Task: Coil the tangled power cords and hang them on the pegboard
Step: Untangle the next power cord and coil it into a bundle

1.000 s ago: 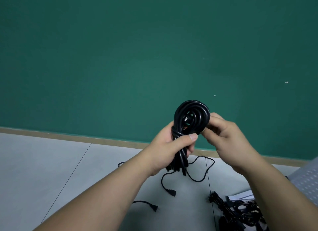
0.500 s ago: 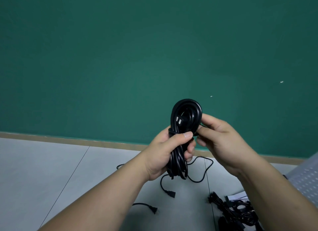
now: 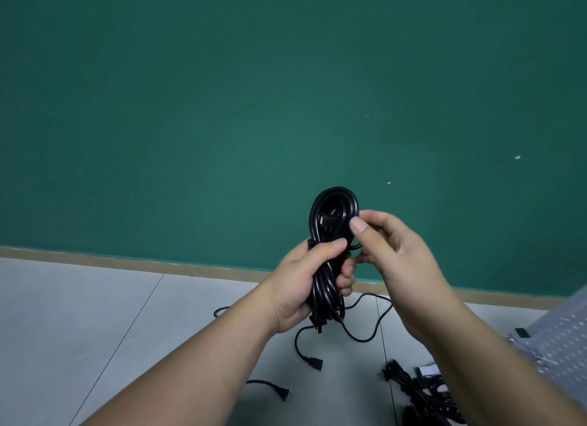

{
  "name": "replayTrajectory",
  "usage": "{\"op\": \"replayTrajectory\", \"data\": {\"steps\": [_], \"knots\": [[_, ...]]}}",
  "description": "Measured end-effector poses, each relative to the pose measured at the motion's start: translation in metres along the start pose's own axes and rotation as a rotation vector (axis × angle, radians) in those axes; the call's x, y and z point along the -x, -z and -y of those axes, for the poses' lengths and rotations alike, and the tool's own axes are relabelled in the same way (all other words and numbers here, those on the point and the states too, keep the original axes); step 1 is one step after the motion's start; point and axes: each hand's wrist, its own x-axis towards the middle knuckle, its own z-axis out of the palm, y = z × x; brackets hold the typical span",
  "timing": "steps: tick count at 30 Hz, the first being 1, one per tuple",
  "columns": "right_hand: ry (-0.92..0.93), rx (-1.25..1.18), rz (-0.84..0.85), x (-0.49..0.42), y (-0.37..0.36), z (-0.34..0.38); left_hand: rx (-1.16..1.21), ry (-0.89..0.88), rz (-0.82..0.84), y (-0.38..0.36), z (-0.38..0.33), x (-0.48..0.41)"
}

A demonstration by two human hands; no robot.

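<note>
While left hand (image 3: 305, 279) grips, glossy black coiled cord (image 3: 333, 203) loops oval

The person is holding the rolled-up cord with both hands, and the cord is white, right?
Not quite. The cord is black, not white. The rest is right: the head view shows the left hand gripping the middle of the bundle and the right hand pinching it near the top loop.
</note>
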Motion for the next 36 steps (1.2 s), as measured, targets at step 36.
{"op": "replayTrajectory", "data": {"steps": [36], "knots": [[-0.154, -0.332, 0.136, -0.008, -0.001, -0.016, -0.01, 0.042, -0.18, -0.024, 0.006, 0.003]]}}
